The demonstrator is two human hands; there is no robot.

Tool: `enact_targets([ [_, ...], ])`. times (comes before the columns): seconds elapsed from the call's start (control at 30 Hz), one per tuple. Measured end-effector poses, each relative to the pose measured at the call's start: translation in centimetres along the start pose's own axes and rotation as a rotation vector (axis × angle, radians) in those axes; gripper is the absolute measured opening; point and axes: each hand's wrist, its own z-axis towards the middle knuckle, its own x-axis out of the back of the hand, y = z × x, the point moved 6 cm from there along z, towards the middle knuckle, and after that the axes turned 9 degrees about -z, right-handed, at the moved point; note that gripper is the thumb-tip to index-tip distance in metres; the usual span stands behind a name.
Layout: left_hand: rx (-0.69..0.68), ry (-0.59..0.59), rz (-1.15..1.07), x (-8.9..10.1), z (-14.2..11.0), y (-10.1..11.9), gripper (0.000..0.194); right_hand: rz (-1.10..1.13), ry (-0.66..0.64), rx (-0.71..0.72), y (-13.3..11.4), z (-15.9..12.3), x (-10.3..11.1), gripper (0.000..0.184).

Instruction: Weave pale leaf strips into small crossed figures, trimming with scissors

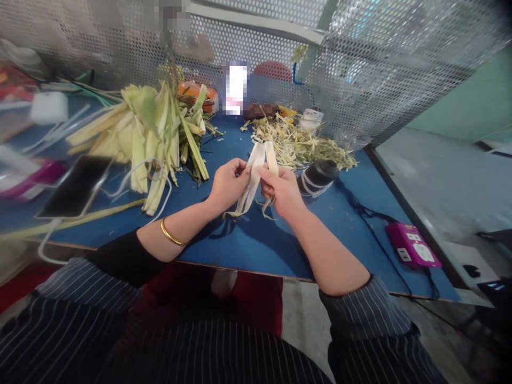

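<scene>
Husk strips (253, 180) are being held up over the blue table (248, 245), their upper ends standing above the person's fingers and their tails hanging below. Gold bangle (167, 234) showing on the wrist, the left hand (228, 184) is pinching a strip between thumb and curled fingertips, leaving no visible gap. The right hand (285, 192) is gripping the strips the same way, just beside it. Rightward, a purple box (414, 245) is sitting near the table's side edge; leftward, a dark-screened phone (76, 186) is lying plugged in. Farther out, a black cone (318, 176) wound with white cord is resting near the right hand. Beyond, whole husks (138, 128) are piling up leftward, shredded bits (288, 141) rightward, and a lit screen (237, 88) is glowing before perforated mesh (256, 37).
</scene>
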Motion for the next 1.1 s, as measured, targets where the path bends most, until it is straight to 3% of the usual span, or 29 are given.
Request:
enact_targets([
  [0.2, -0.020, -0.008, 0.077, 0.1, 0.1, 0.3, 0.013, -0.009, 0.037, -0.012, 0.2, 0.1, 0.2, 0.023],
  [0.53, -0.011, 0.073, 0.100, 0.8, 1.0, -0.7, 0.014, -0.088, 0.036, 0.176, -1.6, -0.8, 0.0, 0.017],
  [0.73, -0.052, 0.074, 0.169, 1.2, 1.3, -0.6, 0.015, -0.101, 0.048, 0.211, -2.6, -1.4, 0.0, 0.019],
  [1.1, 0.057, 0.092, 0.209, 2.5, 2.2, -2.1, 0.017, 0.038, 0.016, 0.437, -6.7, -3.1, 1.2, 0.015],
])
